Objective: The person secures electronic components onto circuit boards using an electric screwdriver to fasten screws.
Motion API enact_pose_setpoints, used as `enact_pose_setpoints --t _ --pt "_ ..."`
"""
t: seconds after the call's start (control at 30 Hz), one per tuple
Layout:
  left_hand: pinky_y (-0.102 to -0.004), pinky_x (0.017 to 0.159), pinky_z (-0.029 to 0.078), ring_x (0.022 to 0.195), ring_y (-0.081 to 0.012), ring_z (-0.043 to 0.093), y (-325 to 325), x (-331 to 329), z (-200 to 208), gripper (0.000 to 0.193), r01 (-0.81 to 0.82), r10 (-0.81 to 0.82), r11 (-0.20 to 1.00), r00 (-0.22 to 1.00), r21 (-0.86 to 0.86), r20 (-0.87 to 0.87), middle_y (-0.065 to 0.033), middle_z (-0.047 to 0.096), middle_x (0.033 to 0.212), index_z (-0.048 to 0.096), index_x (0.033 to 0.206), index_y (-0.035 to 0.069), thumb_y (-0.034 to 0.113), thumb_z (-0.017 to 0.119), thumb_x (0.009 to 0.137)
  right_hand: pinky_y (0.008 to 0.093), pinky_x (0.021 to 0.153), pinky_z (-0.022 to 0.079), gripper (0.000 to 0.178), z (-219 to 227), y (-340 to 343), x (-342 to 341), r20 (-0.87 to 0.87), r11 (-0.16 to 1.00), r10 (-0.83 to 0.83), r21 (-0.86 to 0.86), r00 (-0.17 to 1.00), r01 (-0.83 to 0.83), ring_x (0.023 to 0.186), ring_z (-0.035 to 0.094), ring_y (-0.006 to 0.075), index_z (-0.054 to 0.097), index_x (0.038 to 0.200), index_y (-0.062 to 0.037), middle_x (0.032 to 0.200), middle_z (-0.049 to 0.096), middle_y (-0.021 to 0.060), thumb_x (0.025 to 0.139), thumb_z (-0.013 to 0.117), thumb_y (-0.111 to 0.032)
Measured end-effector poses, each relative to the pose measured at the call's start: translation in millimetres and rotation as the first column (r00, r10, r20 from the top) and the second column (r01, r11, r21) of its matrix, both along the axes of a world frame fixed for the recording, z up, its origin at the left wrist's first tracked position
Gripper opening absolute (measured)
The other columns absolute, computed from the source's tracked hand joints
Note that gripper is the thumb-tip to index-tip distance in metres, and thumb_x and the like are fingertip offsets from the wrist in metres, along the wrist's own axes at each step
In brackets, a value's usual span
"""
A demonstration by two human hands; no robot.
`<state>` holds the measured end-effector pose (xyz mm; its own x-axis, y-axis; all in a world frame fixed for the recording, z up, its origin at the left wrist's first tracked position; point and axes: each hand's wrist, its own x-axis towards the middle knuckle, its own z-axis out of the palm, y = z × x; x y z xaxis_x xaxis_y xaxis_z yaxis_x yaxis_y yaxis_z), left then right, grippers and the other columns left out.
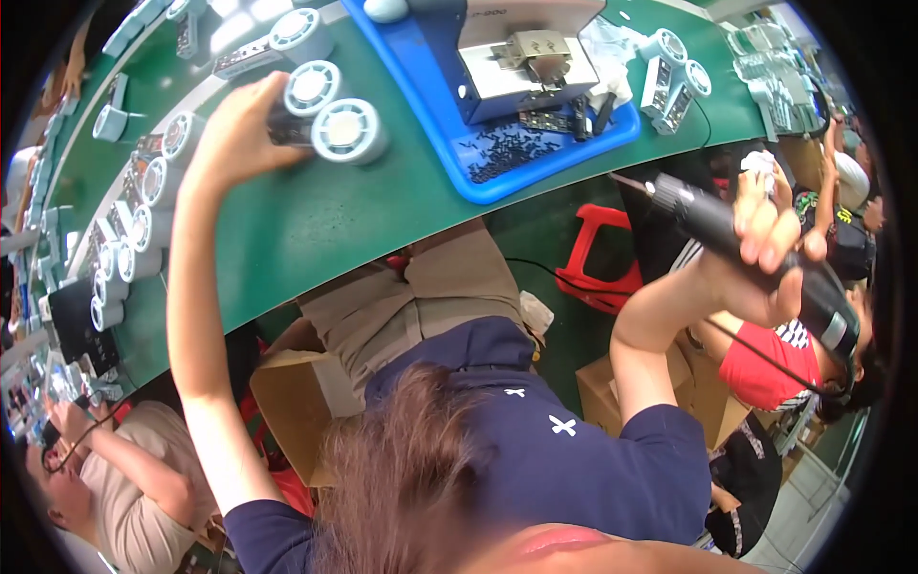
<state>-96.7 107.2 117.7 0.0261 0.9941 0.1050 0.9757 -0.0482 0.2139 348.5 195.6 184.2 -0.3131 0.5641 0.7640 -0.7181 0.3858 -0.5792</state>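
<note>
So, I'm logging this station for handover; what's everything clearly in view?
Bench: one, green, across the middle
Tray: one, blue, on bench
Screw feeder: one, silver-grey, in tray
Screws: heap, black, in tray
Electric screwdriver: one, black, in right grip
Twin-wheel unit: one, pale blue, in left grip
Other wheeled units: many, pale blue, mostly bench left
Stool: at least one, red, below bench
Cardboard boxes: at least two, brown, lower left, right
Co-workers: several, varied clothing, both edges
Shirt: one, navy, lower centre
Left grip: one, bare, upper left
Right grip: one, bare, right
</note>
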Motion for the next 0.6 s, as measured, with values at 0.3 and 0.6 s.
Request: enact_pose_setpoints --t 0.3,0.6 --pt "-0.0374 0.072 0.05 0.084 -0.03 0.06 -55 138 -18 0.067 -0.641 0.643 0.766 0.759 -0.056 0.102 -0.016 0.059 0.095 0.043 0.11 -0.001 0.034 0.078 0.066 0.0294 0.059 0.044 0.029 -2 43 -119 0.053 0.974 -0.224 0.027 0.973 0.223 0.055 0.049 0.0168 0.049 0.11 -0.0083 0.068 0.053 0.0062 0.081 0.05 -0.006" --pt "-0.0426 0.091 0.045 0.113 -0.0363 0.05 -117 149 -48 0.092 -0.446 0.312 0.882 0.795 0.153 0.519 -0.0283 0.036 0.135 0.032 0.134 -0.004 0.027 0.083 0.064 0.0377 0.067 0.043 0.026 -15 47 -147 0.173 0.951 -0.289 0.161 0.941 0.263 0.062 0.05 0.0202 0.057 0.107 -0.0106 0.069 0.054 0.0066 0.083 0.047 -0.008"
